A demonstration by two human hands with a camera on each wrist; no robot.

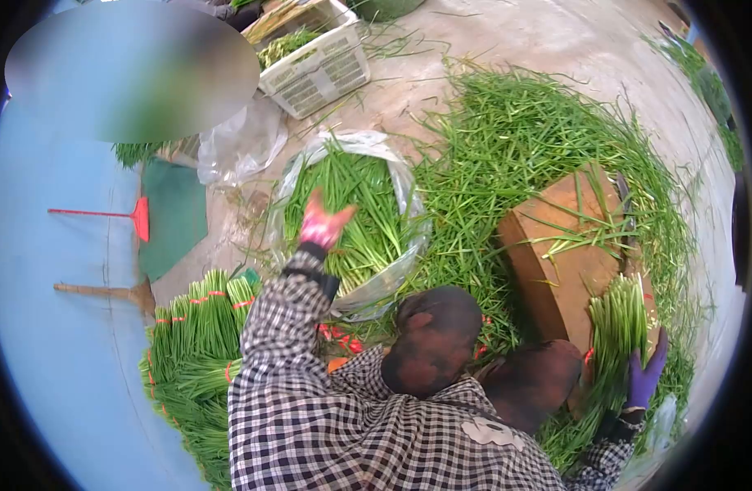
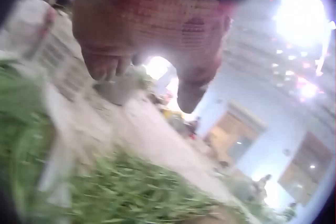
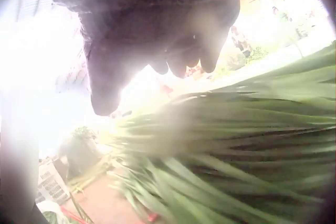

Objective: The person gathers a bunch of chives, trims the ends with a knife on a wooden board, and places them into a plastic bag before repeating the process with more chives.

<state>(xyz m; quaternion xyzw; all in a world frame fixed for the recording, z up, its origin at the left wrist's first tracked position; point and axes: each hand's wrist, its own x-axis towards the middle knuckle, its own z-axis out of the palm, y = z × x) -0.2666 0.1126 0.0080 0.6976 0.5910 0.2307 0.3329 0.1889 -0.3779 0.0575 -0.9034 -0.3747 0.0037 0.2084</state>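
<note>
Head view steeply downward; wrist views close behind fingers (image 2: 142, 45).

Block (image 1: 556, 245): wood, matt. Bag (image 1: 404, 184): clear plastic, glossy, crinkled. Crate (image 1: 322, 82): white plastic. Shirt (image 1: 335, 430): checked cloth, matt. Floor (image 1: 507, 33): matt.

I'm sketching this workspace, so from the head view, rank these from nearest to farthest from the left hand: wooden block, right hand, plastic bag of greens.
1. Plastic bag of greens, right by the left hand
2. Wooden block, to the right
3. Right hand, beyond most of the block, far right
</note>
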